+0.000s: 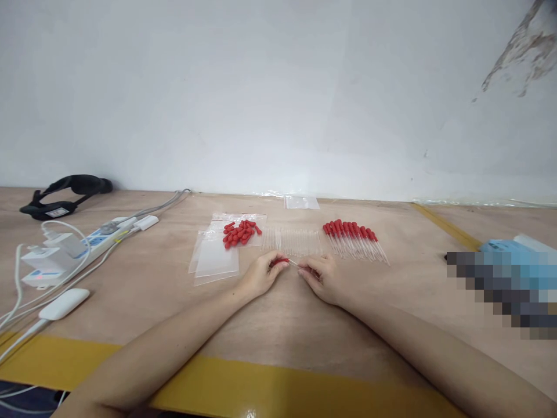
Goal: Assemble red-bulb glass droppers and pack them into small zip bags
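Observation:
Between the fingertips of my left hand (263,273) is a red rubber dropper bulb (282,260), mostly covered by the thumb. My right hand (322,277) pinches a thin clear dropper tube (293,263), whose end meets the bulb; how deep it sits is hidden. Just beyond both hands lies a row of bare clear tubes (300,241). A heap of loose red bulbs (238,233) rests on clear zip bags (217,264) to the left. Over on the right, several droppers with red bulbs fitted (353,237) lie side by side.
A small clear bag (302,202) lies by the wall. To the left are a power strip (102,239) with plugs and cables, a white device (65,304) and a black headset strap (65,194). Blue packaging (507,255) and a blurred patch are at right. Yellow tape (235,386) edges the table.

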A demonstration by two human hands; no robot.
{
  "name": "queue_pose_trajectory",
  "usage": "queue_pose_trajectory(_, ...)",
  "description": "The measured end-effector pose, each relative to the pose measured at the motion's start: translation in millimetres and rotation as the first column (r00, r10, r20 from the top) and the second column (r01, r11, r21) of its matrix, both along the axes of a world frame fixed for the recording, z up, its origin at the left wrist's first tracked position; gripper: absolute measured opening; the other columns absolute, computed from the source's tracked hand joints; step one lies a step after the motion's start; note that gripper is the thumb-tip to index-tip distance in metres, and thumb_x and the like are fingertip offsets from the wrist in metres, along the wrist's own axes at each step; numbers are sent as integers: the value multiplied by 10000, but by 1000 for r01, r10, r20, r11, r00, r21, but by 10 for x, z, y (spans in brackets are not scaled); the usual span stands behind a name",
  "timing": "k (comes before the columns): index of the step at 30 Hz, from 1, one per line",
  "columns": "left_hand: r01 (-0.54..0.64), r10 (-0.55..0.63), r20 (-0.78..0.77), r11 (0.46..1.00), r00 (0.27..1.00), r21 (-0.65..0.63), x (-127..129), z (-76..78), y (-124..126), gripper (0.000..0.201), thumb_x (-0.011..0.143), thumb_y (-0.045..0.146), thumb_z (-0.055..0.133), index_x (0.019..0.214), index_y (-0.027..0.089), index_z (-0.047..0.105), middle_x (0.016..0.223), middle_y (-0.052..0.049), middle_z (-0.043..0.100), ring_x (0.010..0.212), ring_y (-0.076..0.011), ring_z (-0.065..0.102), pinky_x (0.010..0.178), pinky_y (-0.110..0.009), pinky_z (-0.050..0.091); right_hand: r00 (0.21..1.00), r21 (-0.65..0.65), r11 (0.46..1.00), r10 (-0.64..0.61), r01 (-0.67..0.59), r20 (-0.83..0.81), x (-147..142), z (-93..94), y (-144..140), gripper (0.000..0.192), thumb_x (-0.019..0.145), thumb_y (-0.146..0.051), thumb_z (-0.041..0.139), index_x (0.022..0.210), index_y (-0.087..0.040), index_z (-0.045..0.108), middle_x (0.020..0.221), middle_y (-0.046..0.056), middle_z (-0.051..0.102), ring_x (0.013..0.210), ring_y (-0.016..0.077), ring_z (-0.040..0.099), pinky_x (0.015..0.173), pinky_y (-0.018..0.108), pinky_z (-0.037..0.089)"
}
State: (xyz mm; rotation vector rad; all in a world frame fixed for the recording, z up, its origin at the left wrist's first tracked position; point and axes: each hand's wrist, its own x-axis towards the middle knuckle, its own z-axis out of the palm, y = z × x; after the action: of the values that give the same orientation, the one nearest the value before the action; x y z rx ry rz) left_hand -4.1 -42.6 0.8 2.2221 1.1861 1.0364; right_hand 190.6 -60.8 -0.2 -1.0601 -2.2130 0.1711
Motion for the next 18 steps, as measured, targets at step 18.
queue_pose_trajectory(18,185,-158,-207,975,965,121,-24,15,-75,157,840,273,468,850,173,589,758,-19,617,681,-130,558,631,-231,420,970,161,987,-38,-1,239,45,47,22,255,873,-243,375,816,-194,620,718,16,621,645,119,511,680,306,214)
